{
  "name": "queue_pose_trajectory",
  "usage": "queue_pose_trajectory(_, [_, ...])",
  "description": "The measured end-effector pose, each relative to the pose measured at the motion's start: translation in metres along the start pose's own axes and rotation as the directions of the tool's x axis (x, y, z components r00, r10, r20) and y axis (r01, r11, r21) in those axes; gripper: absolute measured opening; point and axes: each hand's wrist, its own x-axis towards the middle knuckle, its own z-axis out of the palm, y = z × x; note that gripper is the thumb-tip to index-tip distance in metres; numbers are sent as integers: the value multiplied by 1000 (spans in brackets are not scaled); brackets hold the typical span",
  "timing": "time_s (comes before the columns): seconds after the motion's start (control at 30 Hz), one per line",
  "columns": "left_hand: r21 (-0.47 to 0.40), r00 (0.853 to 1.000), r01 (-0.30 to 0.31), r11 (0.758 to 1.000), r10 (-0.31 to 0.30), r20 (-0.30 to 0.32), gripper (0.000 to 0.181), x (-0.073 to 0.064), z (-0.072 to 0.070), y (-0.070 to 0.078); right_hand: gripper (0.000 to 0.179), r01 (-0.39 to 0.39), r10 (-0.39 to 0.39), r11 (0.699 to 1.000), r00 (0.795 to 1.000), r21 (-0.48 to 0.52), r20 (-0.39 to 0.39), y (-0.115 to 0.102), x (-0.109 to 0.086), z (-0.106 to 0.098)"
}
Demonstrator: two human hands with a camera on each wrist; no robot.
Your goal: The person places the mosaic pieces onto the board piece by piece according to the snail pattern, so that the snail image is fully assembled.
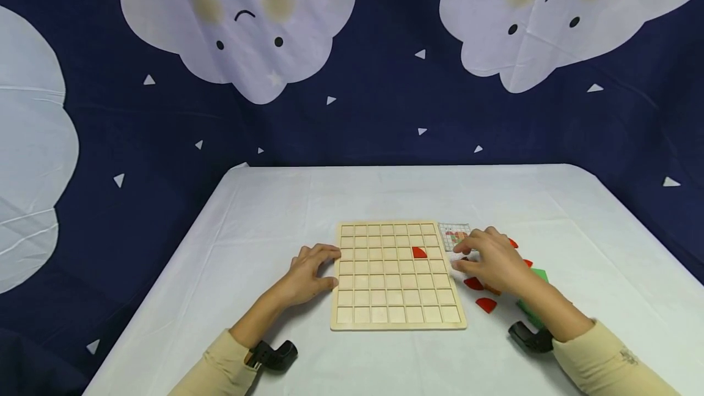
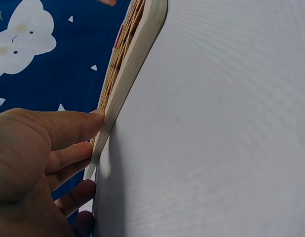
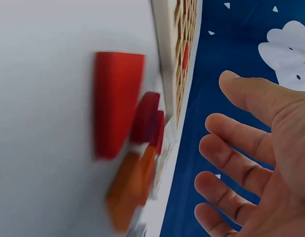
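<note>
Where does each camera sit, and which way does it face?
Head: on the head, facing forward and down at the grid board; left fingers, right fingers and sleeves show.
Left wrist: worn there, facing the board's edge; left fingers show.
Right wrist: worn there, facing red pieces; right fingers show.
Shared: both wrist views include board and backdrop.

From here: pale wooden board (image 1: 379, 298) flat on the cloth, grid 7x7, raised rim. One red quarter-round tile (image 1: 420, 252) seated in a cell, third row from the far edge, second column from the right; other visible cells bare. Left hand (image 1: 308, 274) touches the board's left rim. Right hand (image 1: 491, 261) above loose pieces just right of the board: red quarter-rounds (image 1: 486, 305), orange (image 1: 493, 290) partly hidden, green (image 1: 541, 274) farther right.
</note>
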Motion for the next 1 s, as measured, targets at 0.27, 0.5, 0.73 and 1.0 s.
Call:
queue_pose_trajectory(0.27, [-9, 1000, 7, 1000, -7, -1, 50, -1, 1, 0, 21, -28, 27, 998, 999, -49, -18, 11, -30, -1])
queue_pose_trajectory(0.5, [-8, 1000, 1, 1000, -1, -3, 50, -1, 0, 0, 24, -36, 37, 995, 999, -97, 7, 16, -42, -1])
queue_pose_trajectory(0.73, [-11, 1000, 4, 1000, -4, -2, 50, -1, 0, 0, 24, -20, 23, 993, 999, -114, 30, 17, -41, 3])
queue_pose_trajectory(1.0, [-12, 1000, 9, 1000, -9, -4, 50, -1, 0, 0, 22, 31, -27, 995, 999, -98, 39, 13, -36, 8])
